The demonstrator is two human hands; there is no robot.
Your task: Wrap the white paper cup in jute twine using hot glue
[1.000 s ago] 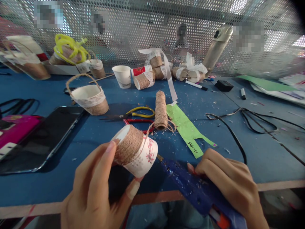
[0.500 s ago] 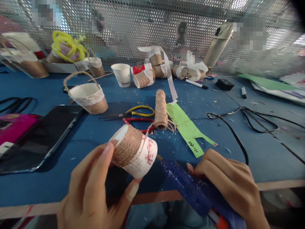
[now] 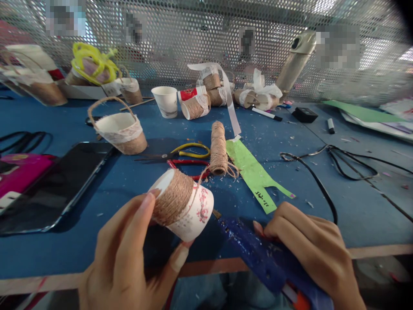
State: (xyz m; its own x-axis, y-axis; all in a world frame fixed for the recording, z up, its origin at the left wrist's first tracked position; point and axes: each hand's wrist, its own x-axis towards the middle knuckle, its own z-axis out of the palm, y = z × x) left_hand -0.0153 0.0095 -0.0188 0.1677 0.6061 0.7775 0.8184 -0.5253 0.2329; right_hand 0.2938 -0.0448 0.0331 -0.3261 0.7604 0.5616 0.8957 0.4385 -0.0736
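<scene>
While the left hand (image 3: 129,254) clamps a paper cup (image 3: 182,204) on its side between thumb below and fingers above, its wrist runs off the bottom edge of the view; the cup sits above the near edge of the blue table (image 3: 322,206), its narrow end wound with jute twine and its wide end, printed with pink blossoms, turned toward the right; a loose strand runs from the winding up to the twine spool (image 3: 218,148) standing just behind it; the right hand (image 3: 309,249) is closed around a blue glue gun (image 3: 258,254), whose nozzle tip sits just beside the cup's rim, though contact cannot be made out; the gun's rear and the trigger area are cut off at the bottom and covered by fingers; yellow-handled scissors (image 3: 183,151) and a red-handled pair (image 3: 187,164) lie behind the cup, the red pair partly hidden by it; a green paper strip (image 3: 251,172) lies right of the spool, its writing too small to read; a handled basket cup (image 3: 121,133) stands to the left, near a dark phone (image 3: 61,185) and a pink case (image 3: 19,172) cut by the left edge; black cable (image 3: 322,185) loops across the right side, where the table is otherwise mostly bare; finished cups along the mesh wall (image 3: 180,34) are blurred together.
</scene>
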